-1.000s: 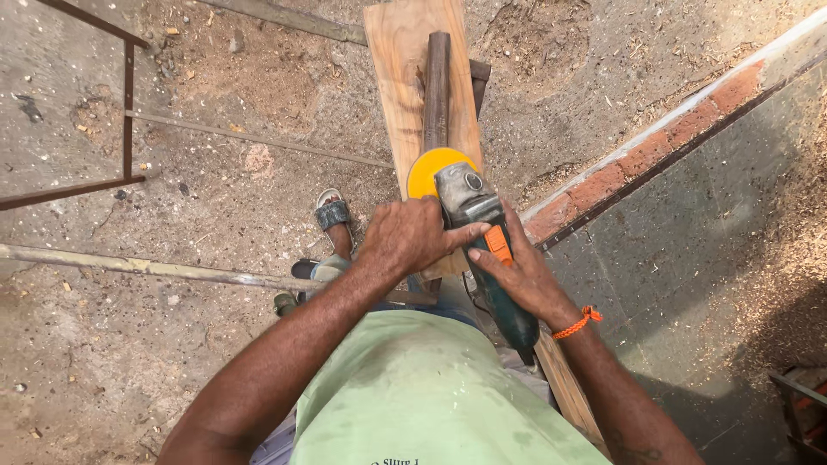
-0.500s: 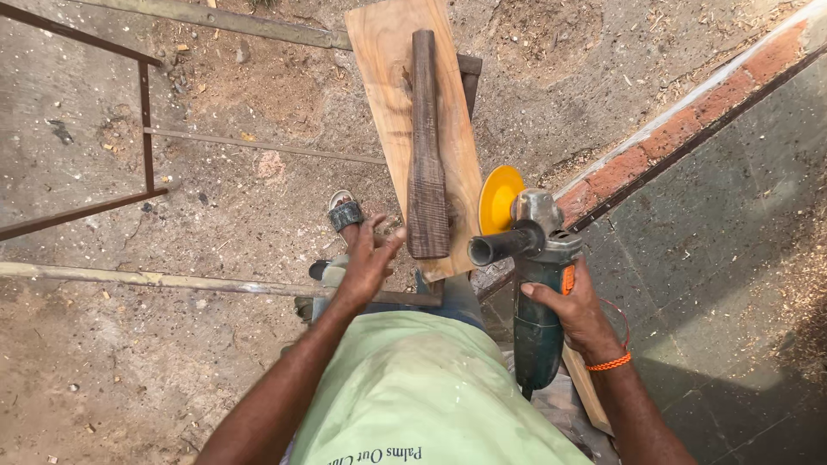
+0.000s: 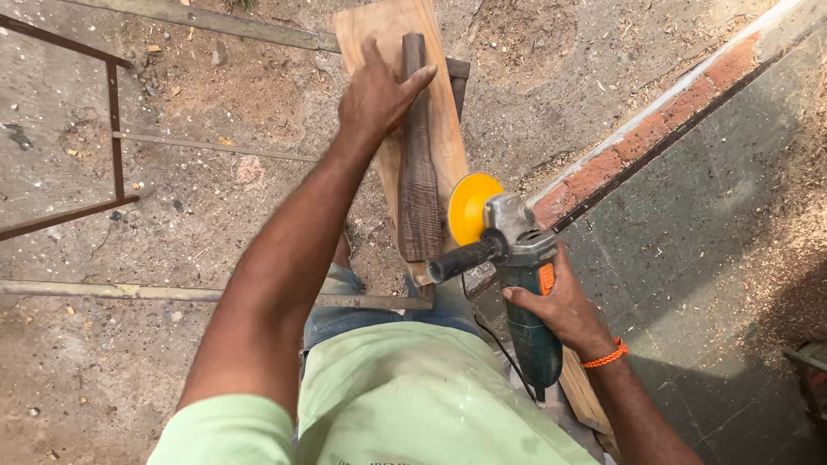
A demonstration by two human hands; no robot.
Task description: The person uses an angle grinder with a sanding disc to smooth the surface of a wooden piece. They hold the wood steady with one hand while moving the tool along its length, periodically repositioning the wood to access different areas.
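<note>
Grinder lifted aside, free hand on the carved wood

The left hand [image 3: 375,96] lies flat, fingers spread and released, on the narrow upper end of the dark wooden piece [image 3: 418,172], which rests lengthwise on a pale plank [image 3: 448,129] serving as the surface. The right hand [image 3: 560,306] has a clenched grip around the green body of the angle grinder [image 3: 517,267], its yellow disc [image 3: 472,207] just beside the wood's lower right edge.
</note>
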